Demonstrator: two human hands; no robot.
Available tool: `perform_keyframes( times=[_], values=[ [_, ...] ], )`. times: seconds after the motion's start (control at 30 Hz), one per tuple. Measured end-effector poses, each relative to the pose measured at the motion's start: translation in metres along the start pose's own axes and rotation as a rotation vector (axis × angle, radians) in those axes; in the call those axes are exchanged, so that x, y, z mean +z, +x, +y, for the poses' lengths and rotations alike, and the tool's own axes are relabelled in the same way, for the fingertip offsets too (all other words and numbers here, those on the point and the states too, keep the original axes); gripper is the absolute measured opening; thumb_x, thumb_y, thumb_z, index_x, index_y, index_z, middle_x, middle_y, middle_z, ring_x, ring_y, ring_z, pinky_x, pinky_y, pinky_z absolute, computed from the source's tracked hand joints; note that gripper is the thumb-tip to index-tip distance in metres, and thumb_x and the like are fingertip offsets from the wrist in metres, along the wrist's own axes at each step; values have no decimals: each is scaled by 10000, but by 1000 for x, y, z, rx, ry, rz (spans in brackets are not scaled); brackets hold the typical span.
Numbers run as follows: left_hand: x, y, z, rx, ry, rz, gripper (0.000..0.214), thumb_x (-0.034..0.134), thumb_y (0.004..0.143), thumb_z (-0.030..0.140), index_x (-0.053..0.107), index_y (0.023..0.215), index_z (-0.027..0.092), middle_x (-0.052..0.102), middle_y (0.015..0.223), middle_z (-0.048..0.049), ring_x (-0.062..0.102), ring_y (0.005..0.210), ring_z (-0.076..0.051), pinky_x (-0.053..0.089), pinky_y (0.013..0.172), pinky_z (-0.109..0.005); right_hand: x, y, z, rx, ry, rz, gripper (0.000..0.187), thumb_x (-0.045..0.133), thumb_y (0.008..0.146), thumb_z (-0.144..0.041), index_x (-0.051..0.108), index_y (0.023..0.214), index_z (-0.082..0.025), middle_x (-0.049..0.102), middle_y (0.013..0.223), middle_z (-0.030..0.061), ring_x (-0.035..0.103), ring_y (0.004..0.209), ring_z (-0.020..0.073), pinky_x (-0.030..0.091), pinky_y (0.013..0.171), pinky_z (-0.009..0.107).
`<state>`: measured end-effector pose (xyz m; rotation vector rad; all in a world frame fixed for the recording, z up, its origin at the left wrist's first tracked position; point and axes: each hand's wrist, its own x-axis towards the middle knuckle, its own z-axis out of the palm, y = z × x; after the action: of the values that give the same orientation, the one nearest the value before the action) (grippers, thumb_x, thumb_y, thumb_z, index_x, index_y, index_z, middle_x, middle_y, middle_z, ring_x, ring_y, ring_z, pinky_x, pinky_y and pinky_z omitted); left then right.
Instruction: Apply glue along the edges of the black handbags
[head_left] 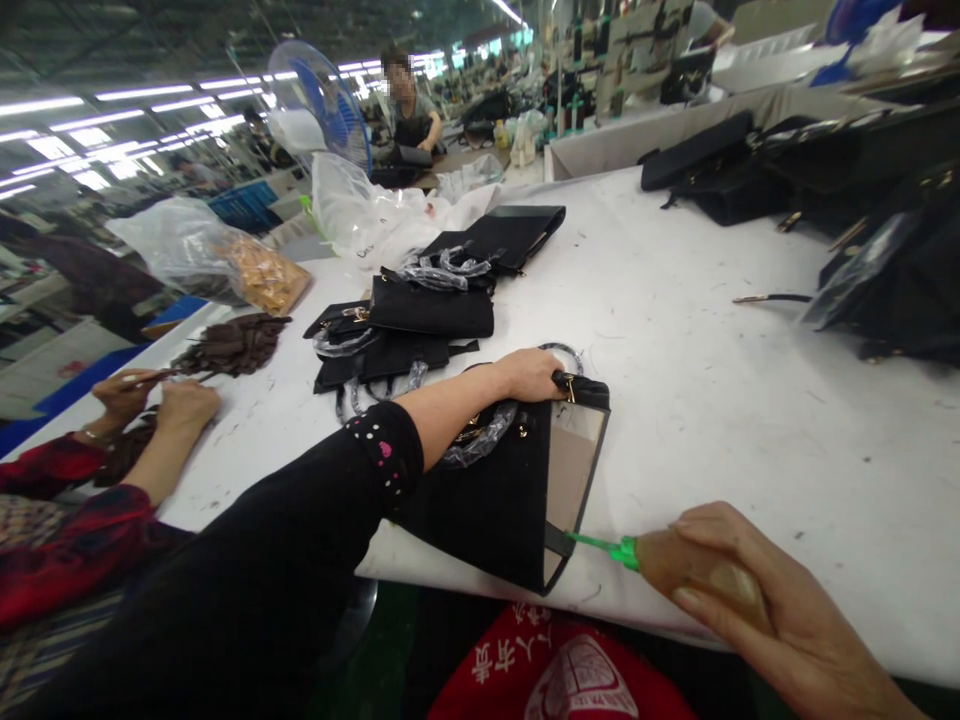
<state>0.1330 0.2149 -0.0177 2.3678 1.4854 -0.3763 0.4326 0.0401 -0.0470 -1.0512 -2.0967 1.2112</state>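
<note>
A black handbag [487,520] lies on its side at the near edge of the white table, its beige-lined open end facing right. My left hand [534,376] is closed on the bag's upper edge, by a gold-coloured clasp [570,385]. Clear plastic wraps the bag's curved handle [487,440]. In my right hand [757,590] is an amber squeeze bottle [690,572] with a green nozzle. The thin nozzle tip reaches a dark strip [558,540] at the lower corner of the open end; whether it touches cannot be made out.
More black bags [431,305] lie beyond my left arm, several with wrapped handles. A heap of black bags [847,190] fills the table's far right. At left, another person's hands [161,400] work beside brown pieces [232,345]. Plastic bags [367,205] and a blue fan [322,105] stand behind.
</note>
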Motion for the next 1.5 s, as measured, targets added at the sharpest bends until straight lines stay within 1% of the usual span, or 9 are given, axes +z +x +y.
perform_keyframes(
  times=[0.4, 0.5, 0.63, 0.8, 0.9, 1.03, 1.17, 1.4, 1.5],
  values=[
    [2, -8, 6, -78, 29, 39, 386, 536, 830, 528, 734, 932, 213, 744, 922, -93, 683, 889, -254, 472, 689, -291, 0, -1, -7, 324, 81, 17, 296, 559, 912, -539, 534, 1054, -280, 664, 933, -12, 647, 852, 225, 505, 672, 297],
    [-5, -16, 10, -107, 30, 87, 354, 544, 830, 503, 735, 902, 214, 741, 906, -92, 680, 881, -256, 471, 686, -295, -1, 2, -8, 316, 109, -36, 291, 542, 923, -537, 526, 1038, -271, 677, 892, -6, 656, 807, 227, 512, 671, 313],
    [-36, -39, 15, -126, 43, 187, 325, 557, 827, 456, 740, 875, 192, 732, 860, -98, 670, 836, -245, 458, 663, -291, -3, 7, -8, 252, 50, -36, 258, 536, 943, -507, 500, 1052, -276, 679, 918, 7, 656, 821, 230, 516, 693, 335],
    [-91, -78, 29, -137, 106, 359, 268, 567, 817, 388, 740, 845, 185, 708, 773, -69, 650, 760, -219, 452, 664, -294, -9, 21, -1, 106, -124, 122, 250, 569, 931, -463, 511, 1087, -277, 637, 980, 23, 636, 849, 235, 510, 722, 364],
    [-104, -100, 46, -125, 183, 416, 200, 566, 794, 315, 716, 783, 183, 701, 765, -62, 653, 771, -226, 459, 674, -305, -11, 33, 9, 27, -204, 178, 262, 557, 941, -454, 504, 1122, -272, 603, 1074, 52, 621, 930, 259, 500, 780, 405],
    [-91, -128, 78, -139, 219, 401, 163, 549, 784, 277, 690, 788, 195, 712, 817, -61, 664, 768, -239, 469, 647, -317, -13, 42, 18, 16, -182, 174, 292, 547, 953, -464, 487, 1164, -272, 589, 1120, 60, 609, 969, 259, 486, 830, 425],
    [-70, -155, 101, -174, 159, 315, 205, 544, 737, 209, 679, 892, 209, 721, 857, -50, 680, 777, -240, 489, 637, -317, -18, 42, 18, 131, -97, 158, 316, 574, 927, -520, 513, 1115, -273, 644, 1037, 33, 631, 912, 247, 491, 784, 394],
    [-63, -167, 101, -249, 104, 316, 288, 534, 733, 198, 684, 977, 231, 733, 879, -50, 698, 833, -249, 533, 710, -342, -24, 46, 17, 192, -48, 190, 372, 612, 885, -566, 526, 1095, -271, 698, 991, 27, 649, 886, 255, 490, 771, 388],
    [-66, -163, 99, -248, 90, 334, 300, 536, 728, 191, 690, 983, 229, 739, 907, -48, 702, 860, -253, 539, 738, -354, -24, 49, 16, 209, -4, 105, 344, 605, 894, -551, 545, 1072, -262, 708, 975, 26, 657, 847, 247, 504, 738, 375]
  ],
)
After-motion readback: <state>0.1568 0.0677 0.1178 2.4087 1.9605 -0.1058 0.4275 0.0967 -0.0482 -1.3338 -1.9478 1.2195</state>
